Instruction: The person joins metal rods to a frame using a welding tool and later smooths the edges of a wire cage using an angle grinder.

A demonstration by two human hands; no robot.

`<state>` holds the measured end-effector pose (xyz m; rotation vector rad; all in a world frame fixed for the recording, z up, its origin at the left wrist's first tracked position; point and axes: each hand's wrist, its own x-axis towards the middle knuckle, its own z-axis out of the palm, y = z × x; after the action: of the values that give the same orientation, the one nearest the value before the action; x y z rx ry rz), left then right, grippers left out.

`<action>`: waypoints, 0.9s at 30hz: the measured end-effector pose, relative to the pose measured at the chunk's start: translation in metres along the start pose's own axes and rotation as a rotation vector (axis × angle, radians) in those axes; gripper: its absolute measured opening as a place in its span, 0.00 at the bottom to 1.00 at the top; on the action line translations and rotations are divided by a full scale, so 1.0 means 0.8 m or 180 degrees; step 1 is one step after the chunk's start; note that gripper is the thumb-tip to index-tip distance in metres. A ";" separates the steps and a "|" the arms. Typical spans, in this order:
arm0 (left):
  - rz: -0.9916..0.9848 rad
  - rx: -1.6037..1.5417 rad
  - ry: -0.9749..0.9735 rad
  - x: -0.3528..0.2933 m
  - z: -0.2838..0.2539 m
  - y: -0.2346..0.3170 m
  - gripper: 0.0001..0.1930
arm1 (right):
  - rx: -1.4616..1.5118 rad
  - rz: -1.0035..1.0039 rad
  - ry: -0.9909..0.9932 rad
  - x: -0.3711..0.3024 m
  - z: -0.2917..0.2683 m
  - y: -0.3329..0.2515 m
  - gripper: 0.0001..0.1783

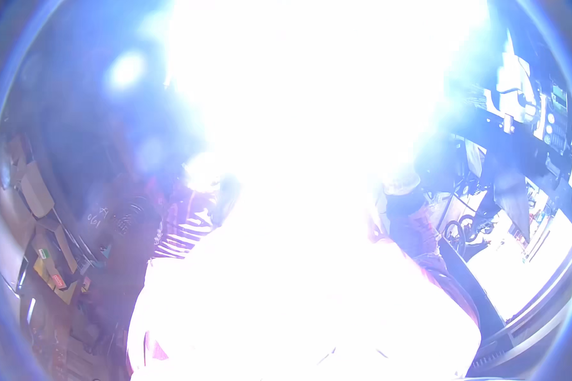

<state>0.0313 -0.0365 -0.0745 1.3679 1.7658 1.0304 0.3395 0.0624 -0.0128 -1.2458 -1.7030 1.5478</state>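
Observation:
A blinding white glare (311, 114) fills the middle of the view and swallows whatever lies between my hands. My left sleeve (183, 228), creased and pinkish, runs up into its left edge. On the other side, my right sleeve (419, 222) reaches up to a pale patch (401, 183) that looks like part of my right hand or its cuff. My fingers on both sides are lost in the light. Whether either hand holds anything cannot be seen. My clothing below is washed out to white.
Cardboard-like boxes and flat pieces (37, 190) lie at the far left, near a yellow item (42, 270). On the right are coiled dark cables (464, 232), a dark beam (521, 143) and a panel with knobs (553, 124). A dark surface with chalk-like marks stands at left.

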 end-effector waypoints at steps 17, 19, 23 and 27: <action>0.0586 0.1011 0.0050 -0.001 0.003 0.013 0.17 | -0.1520 0.0213 0.0112 -0.011 0.016 -0.036 0.19; 0.0980 0.1766 0.0134 -0.004 0.000 0.006 0.18 | -0.1474 0.0072 0.0052 -0.013 0.020 -0.043 0.19; 0.1153 0.1834 0.0063 0.002 0.001 -0.004 0.18 | -0.0917 -0.0054 0.0101 -0.024 0.026 -0.012 0.18; 0.1465 0.2547 0.0163 0.007 0.000 0.013 0.17 | -0.1723 -0.0186 0.0015 -0.019 0.036 -0.039 0.17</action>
<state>0.0346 -0.0293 -0.0653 2.3313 2.0514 0.5660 0.3131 0.0375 0.0141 -1.4272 -2.2208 1.0766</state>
